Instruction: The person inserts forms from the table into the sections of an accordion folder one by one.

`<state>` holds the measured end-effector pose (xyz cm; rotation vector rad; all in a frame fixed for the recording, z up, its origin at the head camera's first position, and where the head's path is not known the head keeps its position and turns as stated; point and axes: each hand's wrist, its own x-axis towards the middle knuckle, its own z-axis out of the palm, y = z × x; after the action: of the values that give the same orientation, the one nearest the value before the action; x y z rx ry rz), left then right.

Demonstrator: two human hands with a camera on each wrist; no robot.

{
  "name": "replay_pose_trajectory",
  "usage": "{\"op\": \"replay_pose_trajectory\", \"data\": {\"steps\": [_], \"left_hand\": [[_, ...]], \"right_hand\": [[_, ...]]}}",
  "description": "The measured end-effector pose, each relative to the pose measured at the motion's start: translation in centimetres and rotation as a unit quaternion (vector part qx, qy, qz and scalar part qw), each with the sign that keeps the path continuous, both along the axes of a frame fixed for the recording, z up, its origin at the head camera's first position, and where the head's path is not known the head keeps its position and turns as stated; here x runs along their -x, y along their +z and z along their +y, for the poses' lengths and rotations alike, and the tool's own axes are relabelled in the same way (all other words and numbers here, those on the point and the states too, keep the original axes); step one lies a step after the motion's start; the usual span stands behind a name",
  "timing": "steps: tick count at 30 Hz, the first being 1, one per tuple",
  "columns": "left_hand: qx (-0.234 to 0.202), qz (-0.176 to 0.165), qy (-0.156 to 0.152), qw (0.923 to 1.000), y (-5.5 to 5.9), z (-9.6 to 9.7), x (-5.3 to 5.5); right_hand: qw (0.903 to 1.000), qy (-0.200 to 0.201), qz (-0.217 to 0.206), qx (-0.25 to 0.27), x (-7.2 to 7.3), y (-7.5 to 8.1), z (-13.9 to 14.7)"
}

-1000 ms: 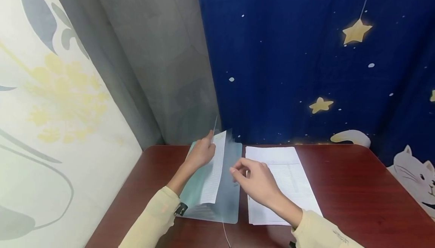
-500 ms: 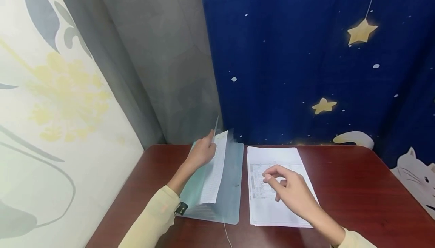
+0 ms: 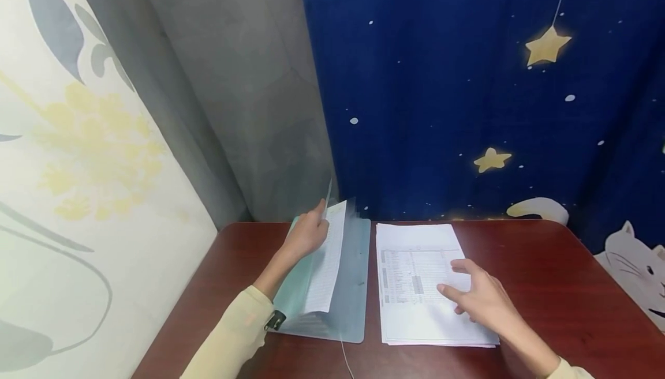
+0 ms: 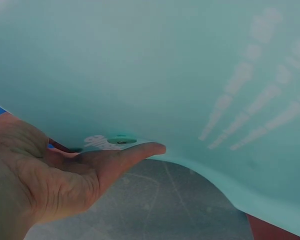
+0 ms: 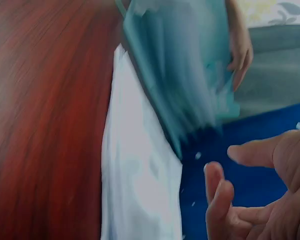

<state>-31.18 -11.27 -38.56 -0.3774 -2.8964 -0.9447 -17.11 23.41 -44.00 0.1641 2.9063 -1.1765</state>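
A translucent teal document folder stands partly spread on the left of the table, with a printed sheet upright among its leaves. My left hand grips the top edge of its raised cover; in the left wrist view the thumb lies along that edge beside a round snap button. To the right lies a stack of printed papers, the top one bearing a table. My right hand is over the stack's right side, thumb and fingers spread apart, holding nothing.
The dark red wooden table ends at a blue star-patterned curtain and a grey curtain. A pale patterned curtain hangs at the left. A thin cord runs off the folder's front edge.
My right hand has moved right, from beside the folder across the paper stack, and its thumb and fingers have spread. The left hand and the raised folder cover have stayed put.
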Motion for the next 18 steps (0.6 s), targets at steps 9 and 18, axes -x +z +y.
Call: {"op": "replay_pose_trajectory", "data": {"steps": [9, 18], "left_hand": [[-0.012, -0.002, -0.005, 0.9999, 0.0, -0.1, -0.3], [-0.023, 0.015, -0.009, 0.9996, -0.3, -0.6, -0.6]], "right_hand": [[0.9899, -0.017, 0.004, -0.14, 0.4, -2.5, 3.2], [0.9735, -0.011, -0.011, -0.228, 0.5, -4.0, 4.2]]}}
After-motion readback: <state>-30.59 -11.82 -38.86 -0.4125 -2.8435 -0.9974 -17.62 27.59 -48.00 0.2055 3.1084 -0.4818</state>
